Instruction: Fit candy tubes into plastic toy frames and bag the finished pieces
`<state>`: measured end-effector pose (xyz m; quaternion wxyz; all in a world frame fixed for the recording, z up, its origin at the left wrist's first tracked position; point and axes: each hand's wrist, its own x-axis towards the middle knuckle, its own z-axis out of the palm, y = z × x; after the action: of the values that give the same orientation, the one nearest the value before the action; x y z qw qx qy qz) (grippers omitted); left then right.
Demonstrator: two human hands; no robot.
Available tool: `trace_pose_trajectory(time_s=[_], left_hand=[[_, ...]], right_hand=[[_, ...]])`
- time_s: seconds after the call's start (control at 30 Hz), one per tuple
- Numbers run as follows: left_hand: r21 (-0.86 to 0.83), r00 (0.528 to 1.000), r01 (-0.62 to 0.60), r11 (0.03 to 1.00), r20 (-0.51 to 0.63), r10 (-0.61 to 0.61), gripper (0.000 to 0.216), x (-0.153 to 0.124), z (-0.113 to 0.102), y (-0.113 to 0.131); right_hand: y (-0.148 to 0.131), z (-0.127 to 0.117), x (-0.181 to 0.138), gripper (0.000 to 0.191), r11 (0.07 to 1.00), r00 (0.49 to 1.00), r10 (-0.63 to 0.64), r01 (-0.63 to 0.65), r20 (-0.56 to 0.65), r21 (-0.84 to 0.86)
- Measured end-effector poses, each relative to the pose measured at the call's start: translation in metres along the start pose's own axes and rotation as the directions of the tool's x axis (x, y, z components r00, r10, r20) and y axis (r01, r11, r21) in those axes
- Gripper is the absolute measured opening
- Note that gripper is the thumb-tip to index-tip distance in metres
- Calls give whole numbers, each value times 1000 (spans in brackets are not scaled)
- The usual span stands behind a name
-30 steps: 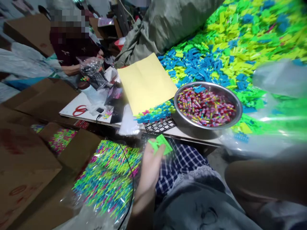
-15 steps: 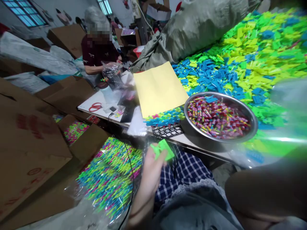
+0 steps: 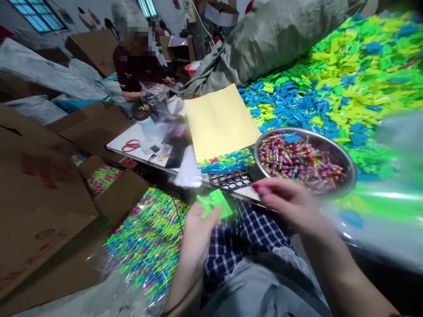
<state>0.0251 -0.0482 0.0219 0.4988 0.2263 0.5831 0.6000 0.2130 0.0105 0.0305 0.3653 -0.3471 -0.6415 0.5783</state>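
Head view: person seated at a cluttered table, both hands low in front of the lap.
Held piece: small flat bright-green plastic piece, roughly square with notched edges, tilted; exact moulding blurred.
Piece location: above the lap, just below the table edge, at the left fingertips.
Left hand: palm up, thumb and fingers clamped on the lower edge of the green piece.
Right hand: beside the piece, not touching it; fingers curled together, motion-blurred, so cannot tell if anything small is pinched in them.
Bowl: round stainless-steel bowl on the table just behind the right hand, filled with small pink, red and yellow capsule-like bits; near rim partly covered by the hand.
Tray: black honeycomb mesh tray at the table edge, blue and green pieces stacked on its far side.
Sheet: plain yellow paper sheet lying flat behind the tray.
Pile: large heap of blue, green and yellow plastic pieces across the right table, cut off at the frame edge.
Bag: clear plastic bag of mixed neon pieces on the floor left of the lap.
Scissors: red-handled scissors on the white tabletop, far left.
Co-worker: another person seated farther back handling a clear bag; details hard to make out.
Lower right: forearm close to the lens, blurred.
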Motion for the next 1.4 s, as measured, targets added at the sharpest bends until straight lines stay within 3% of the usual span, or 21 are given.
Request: trace_pose_trajectory(time_s=[0.2, 0.47, 0.73, 0.97, 1.1, 1.27, 1.33, 1.4], left_hand=[[40, 995, 30, 999, 96, -34, 33, 3, 1, -2], [5, 973, 88, 996, 212, -87, 25, 1, 9, -2], [-40, 928, 217, 975, 318, -193, 20, 1, 14, -2], [-92, 875, 288, 953, 429, -223, 15, 1, 16, -6], [-4, 864, 282, 959, 435, -252, 10, 3, 14, -4], [101, 897, 224, 969, 367, -246, 8, 1, 13, 6], [123, 900, 207, 971, 365, -238, 8, 0, 14, 8], [133, 893, 199, 971, 384, -236, 9, -1, 15, 8]], right_hand=[[26, 20, 18, 26, 987, 981, 144, -152, 133, 55], [25, 17, 15, 26, 940, 958, 194, -243, 210, 239], [36, 19, 12, 23, 821, 941, 224, -323, 255, 471], [45, 18, 13, 31, 697, 872, 213, -452, 442, 557], [46, 15, 10, 33, 791, 891, 265, -420, 369, 446], [45, 6, 3, 29, 941, 939, 250, -293, 237, 171], [48, 6, 1, 29, 944, 946, 248, -284, 211, 165], [53, 11, -1, 31, 911, 942, 264, -314, 209, 267]])
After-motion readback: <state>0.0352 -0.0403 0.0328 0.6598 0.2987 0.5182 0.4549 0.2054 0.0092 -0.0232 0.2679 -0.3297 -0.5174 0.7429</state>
